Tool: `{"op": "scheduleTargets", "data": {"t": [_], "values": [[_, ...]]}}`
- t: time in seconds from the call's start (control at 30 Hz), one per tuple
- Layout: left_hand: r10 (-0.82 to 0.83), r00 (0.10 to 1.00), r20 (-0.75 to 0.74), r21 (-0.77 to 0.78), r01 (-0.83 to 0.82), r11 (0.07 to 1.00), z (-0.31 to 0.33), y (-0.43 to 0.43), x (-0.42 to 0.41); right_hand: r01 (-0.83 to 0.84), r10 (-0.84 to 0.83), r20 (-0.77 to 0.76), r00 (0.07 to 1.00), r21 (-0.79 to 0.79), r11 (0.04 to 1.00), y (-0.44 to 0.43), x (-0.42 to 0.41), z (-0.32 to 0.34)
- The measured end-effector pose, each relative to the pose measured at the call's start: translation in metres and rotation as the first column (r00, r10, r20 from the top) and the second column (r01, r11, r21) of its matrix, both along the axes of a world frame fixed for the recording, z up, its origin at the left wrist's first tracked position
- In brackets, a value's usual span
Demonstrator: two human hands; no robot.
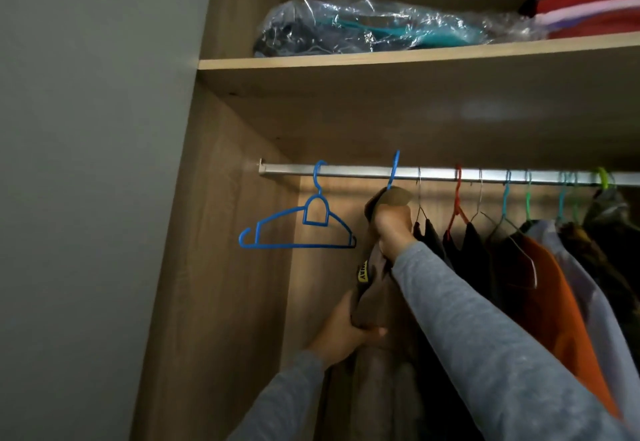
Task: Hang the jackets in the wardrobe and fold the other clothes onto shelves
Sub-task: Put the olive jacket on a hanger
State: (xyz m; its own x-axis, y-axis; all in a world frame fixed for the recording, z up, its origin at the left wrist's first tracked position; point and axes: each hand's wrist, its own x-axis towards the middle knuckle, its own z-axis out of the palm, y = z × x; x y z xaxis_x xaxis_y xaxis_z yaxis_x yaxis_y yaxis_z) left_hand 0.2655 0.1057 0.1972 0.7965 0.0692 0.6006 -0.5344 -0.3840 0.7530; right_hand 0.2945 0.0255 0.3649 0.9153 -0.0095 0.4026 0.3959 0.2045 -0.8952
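Two blue plastic hangers show at the silver metal rail (pixel 346 169): one empty blue plastic hanger (pixel 298 229) near its left end, and a second blue hanger hook (pixel 394 168) crossing the rail above the one brown fabric jacket (pixel 372 305); the jacket's long axis runs vertical, collar up, just left of the hung dark and orange garments (pixel 540 288); the right hand (pixel 393 229) clenches the collar under the hook; the left hand (pixel 341 331) grips a fold lower down, thumb across it.

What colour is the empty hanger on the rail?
The empty hanger is blue, clearest in the head view.
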Motion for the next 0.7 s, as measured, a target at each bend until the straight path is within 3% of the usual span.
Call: {"op": "scheduleTargets", "data": {"t": [0.17,0.47,0.6,0.7], "values": [[-0.003,1.0,-0.006,-0.042,0.002,0.999,-0.005,0.009,0.041,0.072,-0.057,0.091,0.994,-0.179,0.981,0.01,0.032,0.0],[0.035,0.999,-0.028,0.065,-0.033,0.997,-0.022,0.0,0.08,0.157,-0.097,0.175,0.98,-0.367,0.917,-0.003,0.06,-0.007],[0.039,0.999,-0.019,0.065,-0.037,0.997,-0.03,-0.008,0.064,0.269,-0.154,0.269,0.951,-0.47,0.841,-0.009,0.047,-0.015],[0.042,0.998,-0.036,0.093,-0.038,0.995,-0.034,-0.011,0.048,0.377,-0.179,0.373,0.91,-0.569,0.731,-0.01,0.03,-0.028]]}}
